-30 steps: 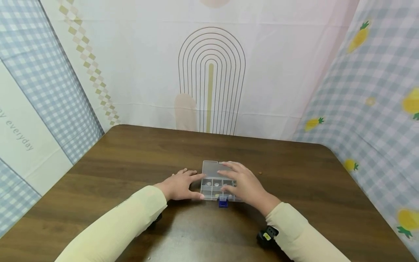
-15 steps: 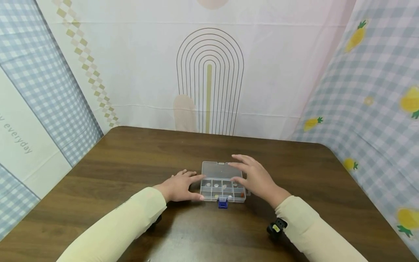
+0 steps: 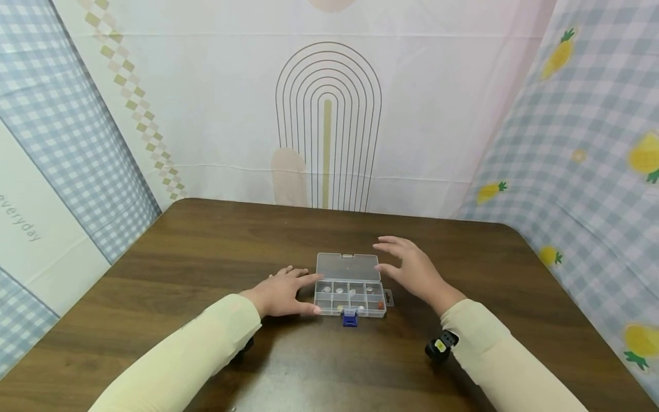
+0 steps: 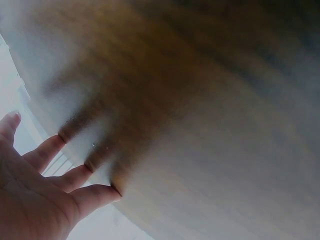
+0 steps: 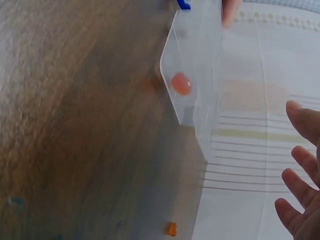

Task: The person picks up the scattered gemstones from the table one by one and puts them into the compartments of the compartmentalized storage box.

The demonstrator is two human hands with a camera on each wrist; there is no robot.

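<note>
A clear plastic compartment box [image 3: 329, 313] lies on the table with its lid [image 3: 347, 268] folded back and its blue latch [image 3: 350, 320] toward me. Small pale pieces sit in several compartments, and a red-orange piece [image 5: 181, 84] shows through the wall at the right end. My left hand [image 3: 283, 294] rests beside the box, thumb and index finger at its left edge, the other fingertips down on the tabletop. To the right of the lid, my right hand [image 3: 414, 272] hovers with fingers spread and nothing held.
A small orange piece [image 5: 172, 229] lies loose on the brown wooden table [image 3: 231, 229], beyond the box's right end. A clear hanging tab [image 3: 388, 297] sticks out from the box's right side. A patterned cloth [image 3: 422, 114] hangs behind the table.
My right hand has moved right and away from over the box, uncovering the compartments and the right end. The left hand stays at the box's left edge.
</note>
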